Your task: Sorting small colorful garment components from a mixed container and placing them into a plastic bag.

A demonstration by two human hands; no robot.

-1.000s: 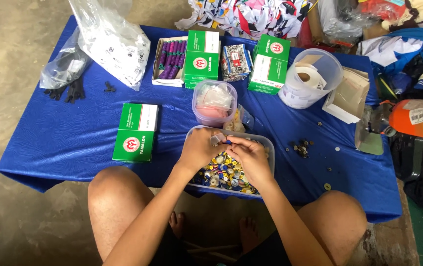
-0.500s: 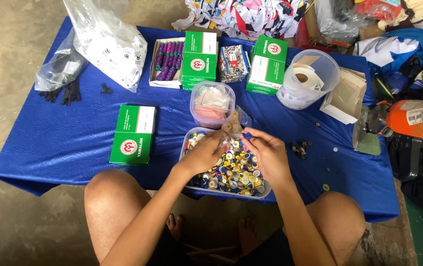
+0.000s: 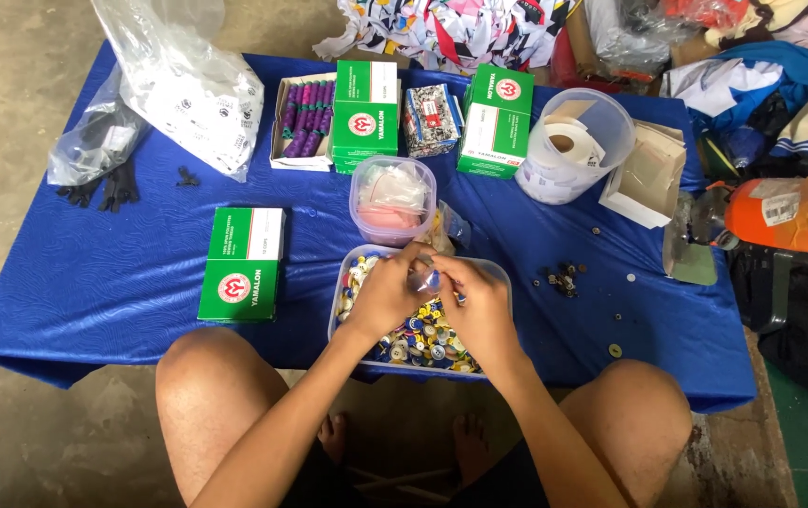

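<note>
Both hands meet over the clear tub (image 3: 496,282) of coloured buttons at the desk's (image 3: 93,273) near edge; left hand (image 3: 387,293) and right hand (image 3: 479,306) together pinch one small piece (image 3: 432,280), grips narrow. The tub looks nearly full, so most pieces remain unsorted. A green box (image 3: 242,263) lies left of it.

Both hands are covering much of the clear tub (image 3: 503,282), so the small coloured pieces (image 3: 423,337) beneath them are staying hidden. Between the left hand (image 3: 387,293) and the right hand (image 3: 479,306) a tiny bluish item (image 3: 433,279) is showing, too small to identify, and neither grip is readable as closed around it. Right of the hands, dark bits (image 3: 566,277) on the desk (image 3: 112,273) are too small to name.
</note>
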